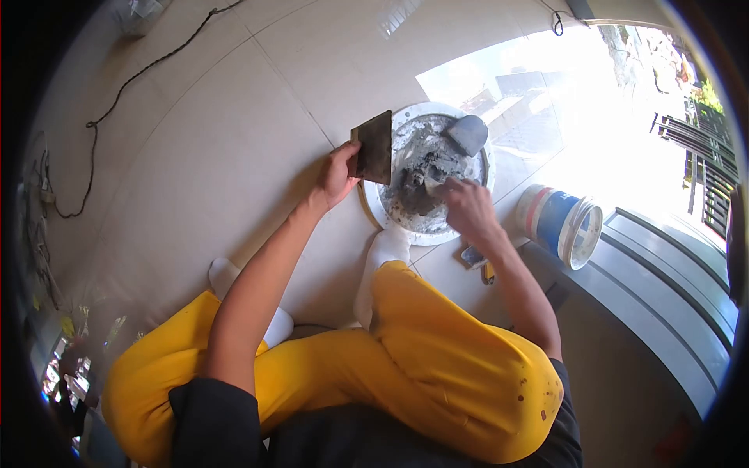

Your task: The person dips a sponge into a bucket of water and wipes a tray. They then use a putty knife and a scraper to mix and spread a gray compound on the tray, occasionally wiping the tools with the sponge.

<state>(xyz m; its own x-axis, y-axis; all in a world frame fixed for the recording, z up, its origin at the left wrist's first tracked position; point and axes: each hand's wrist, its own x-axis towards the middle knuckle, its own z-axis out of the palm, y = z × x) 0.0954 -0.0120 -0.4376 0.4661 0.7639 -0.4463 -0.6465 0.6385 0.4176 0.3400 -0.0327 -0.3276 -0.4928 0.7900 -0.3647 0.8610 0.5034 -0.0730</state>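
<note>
My left hand (338, 176) grips a flat, dark rectangular plate (374, 147) by its near edge, tilted up beside a round white tray (378, 209). Wet grey mortar (421, 148) lies spread across the tray, with a darker heap in the middle. Over the tray's right part, my right hand (471, 212) is closed, and a pale tip of a small tool shows past its fingers, touching the mortar. The tool's kind is hidden by the hand. A grey, rounded flat piece (469, 135) rests on the tray's far right side.
A white and blue bucket (558, 224) lies tipped beside a grey metal door track (655, 273). Small tools (473, 257) sit on the tiles near my right forearm. A dark cord (117, 97) runs over the floor at left. Bright sunlight covers the right side.
</note>
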